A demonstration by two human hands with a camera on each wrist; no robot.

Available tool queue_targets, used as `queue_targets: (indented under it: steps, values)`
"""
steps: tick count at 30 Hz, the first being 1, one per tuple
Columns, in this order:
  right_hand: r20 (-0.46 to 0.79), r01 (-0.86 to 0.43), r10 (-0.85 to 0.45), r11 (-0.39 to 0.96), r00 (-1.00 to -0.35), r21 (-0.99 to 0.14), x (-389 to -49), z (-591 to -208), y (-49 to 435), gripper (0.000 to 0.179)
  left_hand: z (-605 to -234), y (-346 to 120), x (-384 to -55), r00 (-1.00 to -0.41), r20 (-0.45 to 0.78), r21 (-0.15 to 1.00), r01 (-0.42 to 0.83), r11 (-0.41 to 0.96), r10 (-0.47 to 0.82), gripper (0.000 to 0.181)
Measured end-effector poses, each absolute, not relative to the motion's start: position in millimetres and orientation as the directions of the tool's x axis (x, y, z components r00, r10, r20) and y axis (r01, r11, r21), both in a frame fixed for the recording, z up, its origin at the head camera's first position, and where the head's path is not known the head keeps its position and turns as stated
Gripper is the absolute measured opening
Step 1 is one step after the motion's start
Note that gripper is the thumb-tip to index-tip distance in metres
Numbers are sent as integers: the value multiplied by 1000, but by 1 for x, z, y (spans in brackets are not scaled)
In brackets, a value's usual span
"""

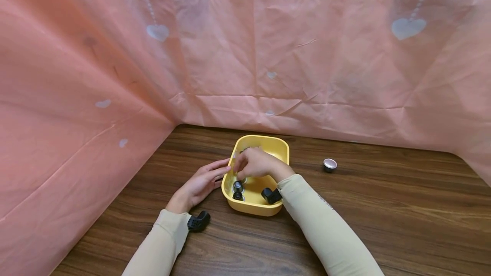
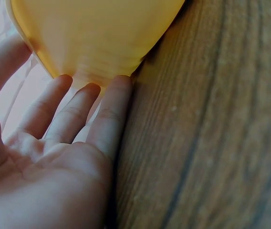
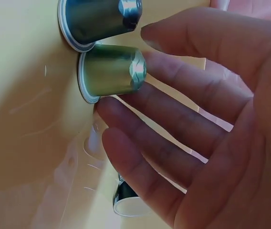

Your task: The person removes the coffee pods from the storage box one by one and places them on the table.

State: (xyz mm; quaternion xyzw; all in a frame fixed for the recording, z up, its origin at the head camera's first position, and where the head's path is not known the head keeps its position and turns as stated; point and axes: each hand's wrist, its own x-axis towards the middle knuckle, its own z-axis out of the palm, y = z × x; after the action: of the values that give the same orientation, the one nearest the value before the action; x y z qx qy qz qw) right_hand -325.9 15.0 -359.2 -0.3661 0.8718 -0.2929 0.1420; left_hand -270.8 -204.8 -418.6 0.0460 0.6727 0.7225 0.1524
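In the head view, a yellow plastic box (image 1: 253,210) holds several coffee capsules, with dark ones (image 1: 238,186) along its left side. My right hand (image 1: 256,164) reaches down inside it. The right wrist view shows a green capsule (image 3: 110,71) standing on its rim, the fingers lying beside and behind it while the thumb is held apart. A dark capsule (image 3: 99,20) stands against the green one; another (image 3: 126,198) lies partly hidden behind the fingers. My left hand (image 1: 203,184) rests straight fingertips against the box's left outer wall.
A single capsule (image 1: 329,165) with a pale pink top sits on the brown wooden table (image 1: 383,208), right of the box. Pink cloth (image 1: 291,54) with white hearts hangs behind and to the left. A black wrist camera (image 1: 270,195) is above the box's right front part.
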Motion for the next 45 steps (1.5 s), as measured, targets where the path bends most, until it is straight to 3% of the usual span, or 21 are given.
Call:
queue_targets:
  steps: [10, 29, 39, 45]
  values:
    - [-39, -565, -723, 571, -690, -596, -327, -361, 13, 25, -418, -207, -269, -947, -149, 985, -169, -45, 284, 56]
    - [-2, -537, -672, 593, -741, -600, -327, -364, 18, 9, -417, -206, -270, -946, -150, 985, -167, -36, 286, 57]
    - [11, -483, -581, 666, -814, -568, -331, -368, 19, 24, -419, -205, -270, -947, -136, 987, -153, -38, 290, 58]
    - [14, -520, -621, 644, -784, -561, -330, -367, 20, 31, -420, -205, -271, -947, -138, 987, -154, -34, 289, 57]
